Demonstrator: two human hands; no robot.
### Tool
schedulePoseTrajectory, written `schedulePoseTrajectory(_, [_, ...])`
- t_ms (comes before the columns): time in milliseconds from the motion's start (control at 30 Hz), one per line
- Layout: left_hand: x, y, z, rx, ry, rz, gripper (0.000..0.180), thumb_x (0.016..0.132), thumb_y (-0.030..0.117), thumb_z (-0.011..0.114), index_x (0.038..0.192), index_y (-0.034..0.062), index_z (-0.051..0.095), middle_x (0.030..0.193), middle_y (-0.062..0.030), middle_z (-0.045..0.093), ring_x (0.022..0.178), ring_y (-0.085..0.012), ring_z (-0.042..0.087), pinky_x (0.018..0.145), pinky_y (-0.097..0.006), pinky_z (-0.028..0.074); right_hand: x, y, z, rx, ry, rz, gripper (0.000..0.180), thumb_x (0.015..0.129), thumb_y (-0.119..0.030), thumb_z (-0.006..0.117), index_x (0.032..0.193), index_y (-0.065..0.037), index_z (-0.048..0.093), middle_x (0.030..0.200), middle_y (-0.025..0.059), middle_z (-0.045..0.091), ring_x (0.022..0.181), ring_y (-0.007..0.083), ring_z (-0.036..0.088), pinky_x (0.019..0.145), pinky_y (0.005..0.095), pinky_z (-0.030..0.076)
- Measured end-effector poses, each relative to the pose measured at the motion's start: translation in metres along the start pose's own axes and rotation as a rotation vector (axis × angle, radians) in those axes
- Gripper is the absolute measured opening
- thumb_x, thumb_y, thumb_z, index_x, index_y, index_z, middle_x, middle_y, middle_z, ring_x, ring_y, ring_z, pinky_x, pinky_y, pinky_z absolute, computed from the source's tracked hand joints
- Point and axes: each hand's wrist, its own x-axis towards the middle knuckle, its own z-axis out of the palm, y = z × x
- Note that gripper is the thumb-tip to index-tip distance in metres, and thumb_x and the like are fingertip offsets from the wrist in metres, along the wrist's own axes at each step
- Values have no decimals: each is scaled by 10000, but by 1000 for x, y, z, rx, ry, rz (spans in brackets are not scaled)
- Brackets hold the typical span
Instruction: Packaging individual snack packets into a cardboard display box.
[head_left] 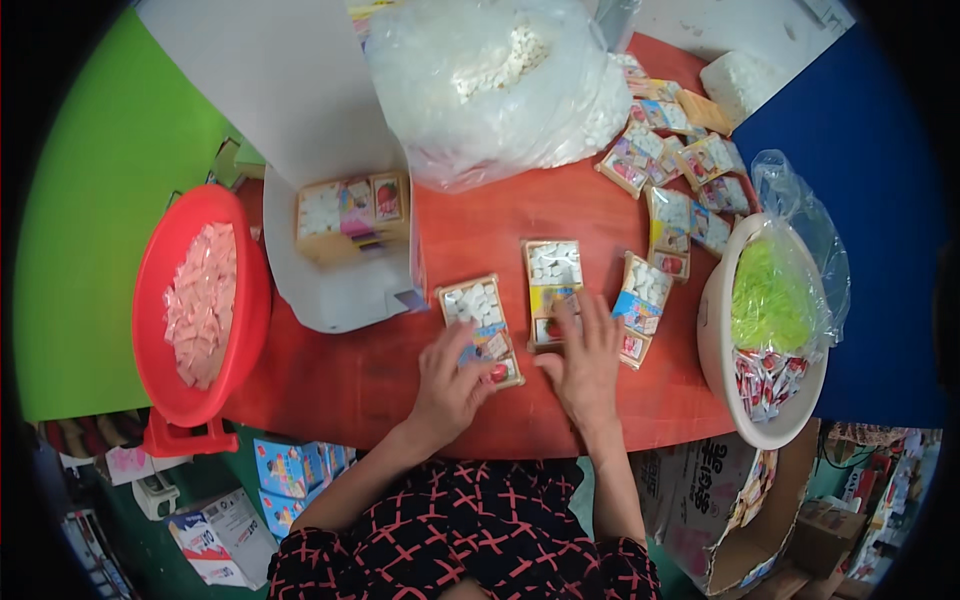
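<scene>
Three flat packs of white pieces lie in front of me on the red table (380,380). My left hand (445,385) rests on the lower left edge of the left pack (478,300), its fingers and thumb apart. Over the lower end of the middle pack (553,262), my right hand (585,370) has its fingers spread, covering part of it. To the right of that hand lies the right pack (645,290), tilted. Each pack has a colored label band and small printed pieces at its near end.
A white box (340,315) holding similar packs stands left of center. Far left is a red basin (255,290) of pink sachets. A big clear bag (430,110) of white pieces lies behind. More packs (665,210) pile at right, by a white basin (712,330) with green shreds and red sachets.
</scene>
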Motion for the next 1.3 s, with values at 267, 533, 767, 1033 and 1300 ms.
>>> schedulePoseTrajectory(267, [25,27,-3,353,-127,-441,825,693,319,741,1304,-57,334,1216,-216,409,1025,-352,445,814,-461,400,-3,27,-24,-97,39,688,772,713,-260,728,1324,-1,333,1262,240,433,1126,392,443,897,493,394])
schedulePoseTrajectory(533, [30,12,-5,135,-10,-458,837,702,196,741,1329,-72,258,1155,-233,405,1034,-388,448,868,-444,414,17,36,-33,1458,109,785,334,780,47,586,1101,41,495,911,102,622,724,136,628,632,261,542])
schedulePoseTrajectory(767, [44,12,-2,-70,-65,-663,763,741,134,684,1342,-55,253,1129,-260,438,1006,-397,494,882,-427,421,33,-14,11,283,-93,309,585,771,-155,661,1247,65,404,1142,223,511,1059,339,471,913,419,382])
schedulePoseTrajectory(1033, [41,1,21,-1031,182,-818,351,865,75,532,1181,-28,421,1059,-99,547,961,-134,514,841,-300,436,29,0,2,1234,-121,587,522,797,-30,623,1260,72,404,1080,141,568,920,167,577,785,293,490])
schedulePoseTrajectory(1300, [62,19,3,-1021,330,-661,304,917,46,468,1197,-2,360,1067,-93,531,977,-128,511,880,-284,424,23,26,-25,1529,109,711,261,876,-64,526,1117,36,518,1007,96,633,860,155,628,787,284,501])
